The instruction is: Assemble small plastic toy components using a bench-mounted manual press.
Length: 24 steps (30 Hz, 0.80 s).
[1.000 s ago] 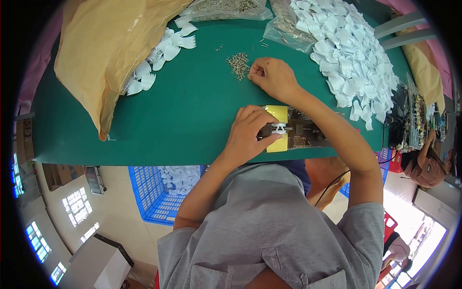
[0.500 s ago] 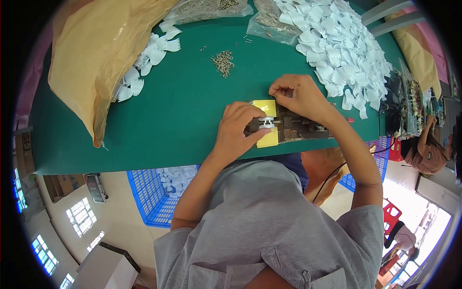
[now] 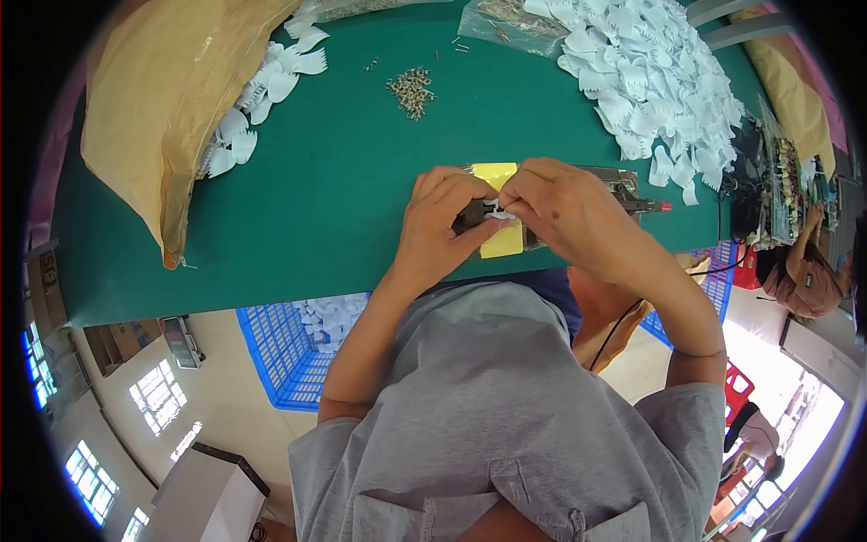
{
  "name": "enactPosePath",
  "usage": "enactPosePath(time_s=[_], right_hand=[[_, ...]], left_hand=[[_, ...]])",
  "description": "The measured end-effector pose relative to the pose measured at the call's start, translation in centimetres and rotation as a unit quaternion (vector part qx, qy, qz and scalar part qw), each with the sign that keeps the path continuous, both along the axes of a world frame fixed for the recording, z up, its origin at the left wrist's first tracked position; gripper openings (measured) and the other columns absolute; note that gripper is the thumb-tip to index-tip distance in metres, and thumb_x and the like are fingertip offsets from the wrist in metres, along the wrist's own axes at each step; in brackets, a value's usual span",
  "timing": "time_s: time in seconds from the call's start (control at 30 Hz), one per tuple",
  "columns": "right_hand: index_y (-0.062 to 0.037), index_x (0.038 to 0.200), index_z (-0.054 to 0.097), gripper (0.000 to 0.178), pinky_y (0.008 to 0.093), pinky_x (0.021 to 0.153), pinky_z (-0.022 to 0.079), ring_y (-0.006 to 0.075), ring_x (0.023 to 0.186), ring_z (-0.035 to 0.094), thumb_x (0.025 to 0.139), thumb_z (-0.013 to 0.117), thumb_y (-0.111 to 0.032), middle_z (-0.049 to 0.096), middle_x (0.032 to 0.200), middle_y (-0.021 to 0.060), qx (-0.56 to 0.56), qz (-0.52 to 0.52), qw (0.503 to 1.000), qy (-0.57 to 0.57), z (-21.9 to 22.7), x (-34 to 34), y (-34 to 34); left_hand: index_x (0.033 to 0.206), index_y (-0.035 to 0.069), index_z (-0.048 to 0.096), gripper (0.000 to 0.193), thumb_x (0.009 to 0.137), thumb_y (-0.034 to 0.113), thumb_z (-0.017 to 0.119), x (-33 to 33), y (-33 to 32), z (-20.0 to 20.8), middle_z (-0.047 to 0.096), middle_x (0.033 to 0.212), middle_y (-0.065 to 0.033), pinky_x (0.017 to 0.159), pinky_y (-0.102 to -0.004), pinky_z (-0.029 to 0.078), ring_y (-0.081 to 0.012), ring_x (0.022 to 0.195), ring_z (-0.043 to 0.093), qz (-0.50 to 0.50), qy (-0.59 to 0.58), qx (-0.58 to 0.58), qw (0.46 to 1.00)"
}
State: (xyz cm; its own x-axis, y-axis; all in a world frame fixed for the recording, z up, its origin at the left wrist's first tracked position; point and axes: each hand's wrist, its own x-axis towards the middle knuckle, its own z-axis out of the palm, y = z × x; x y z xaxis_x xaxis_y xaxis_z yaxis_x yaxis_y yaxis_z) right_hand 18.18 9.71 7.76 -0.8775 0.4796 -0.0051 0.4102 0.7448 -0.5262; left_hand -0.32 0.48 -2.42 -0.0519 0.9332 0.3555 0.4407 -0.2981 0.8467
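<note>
A dark metal fixture [image 3: 591, 181] with yellow plates [image 3: 502, 241] lies near the table's front edge. At its left end sits a small white plastic piece [image 3: 495, 213], mostly covered by fingers. My left hand [image 3: 441, 219] grips that piece, thumb below and fingers above. From the right, my right hand [image 3: 564, 210] reaches over the fixture, its fingertips pinched together right at the white piece. Whatever is between those fingertips is hidden. A clamp handle with a red tip [image 3: 666, 207] sticks out at the fixture's right end.
Small metal parts [image 3: 412, 94] lie heaped on the green table [image 3: 298, 226]. White toothed plastic pieces [image 3: 641, 81] form a big pile at the far right. More spill beside a tan sack [image 3: 135, 126] at left. A blue basket [image 3: 293, 393] stands below the table edge.
My right hand has come down and left from above the fixture onto the white piece. The left hand keeps its grip. The whole view has shifted slightly.
</note>
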Motion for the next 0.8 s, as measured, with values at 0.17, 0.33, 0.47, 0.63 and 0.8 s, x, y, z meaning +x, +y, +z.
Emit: enactPosePath(time_s=[0.17,0.33,0.47,0.63,0.8], right_hand=[[-0.0003,0.098,0.063,0.013,0.0433,0.080,0.055,0.0326,0.097,0.067,0.090,0.069,-0.008,0.063,0.095,0.0135,0.054,0.007,0.998,-0.036,0.1,-0.5,-0.4],[-0.0006,0.098,0.062,0.012,0.0441,0.080,0.055,0.0330,0.097,0.066,0.089,0.069,-0.007,0.063,0.095,0.0135,0.059,-0.001,0.997,-0.040,-0.3,-0.6,-0.7],[-0.0010,0.098,0.064,0.012,0.0448,0.079,0.054,0.0330,0.096,0.066,0.090,0.069,-0.007,0.063,0.094,0.0130,0.058,-0.022,0.998,-0.030,-0.6,-0.6,-0.9],[-0.0021,0.096,0.066,0.008,0.0447,0.078,0.054,0.0333,0.092,0.066,0.092,0.069,-0.008,0.064,0.090,0.0121,0.036,-0.045,0.998,-0.018,-0.4,-0.8,-1.1],[-0.0028,0.095,0.065,0.007,0.0446,0.077,0.053,0.0333,0.091,0.066,0.093,0.069,-0.008,0.064,0.088,0.0113,0.012,-0.064,0.998,0.011,-0.5,-0.8,-1.1]], left_hand=[[0.100,0.009,0.071,0.031,0.078,0.020,0.090,0.1,0.0,0.3,0.071,0.102,-0.0066,0.093,-0.0405,0.046,-0.0281,0.106,0.064,0.004,-0.009,-0.005,1.000],[0.100,0.008,0.071,0.032,0.079,0.023,0.089,0.0,-0.1,0.0,0.071,0.102,-0.0071,0.093,-0.0406,0.046,-0.0282,0.105,0.064,0.005,-0.005,-0.001,1.000],[0.101,0.008,0.071,0.033,0.079,0.025,0.089,0.0,-0.2,0.2,0.071,0.102,-0.0076,0.094,-0.0408,0.046,-0.0286,0.106,0.063,0.002,0.002,-0.005,1.000],[0.101,0.008,0.070,0.033,0.080,0.025,0.089,0.1,-0.2,0.2,0.070,0.102,-0.0077,0.094,-0.0410,0.045,-0.0289,0.106,0.063,0.002,-0.005,-0.007,1.000],[0.100,0.008,0.070,0.032,0.080,0.025,0.089,0.0,-0.2,0.0,0.070,0.102,-0.0078,0.094,-0.0410,0.045,-0.0289,0.106,0.063,0.003,-0.003,-0.002,1.000]])
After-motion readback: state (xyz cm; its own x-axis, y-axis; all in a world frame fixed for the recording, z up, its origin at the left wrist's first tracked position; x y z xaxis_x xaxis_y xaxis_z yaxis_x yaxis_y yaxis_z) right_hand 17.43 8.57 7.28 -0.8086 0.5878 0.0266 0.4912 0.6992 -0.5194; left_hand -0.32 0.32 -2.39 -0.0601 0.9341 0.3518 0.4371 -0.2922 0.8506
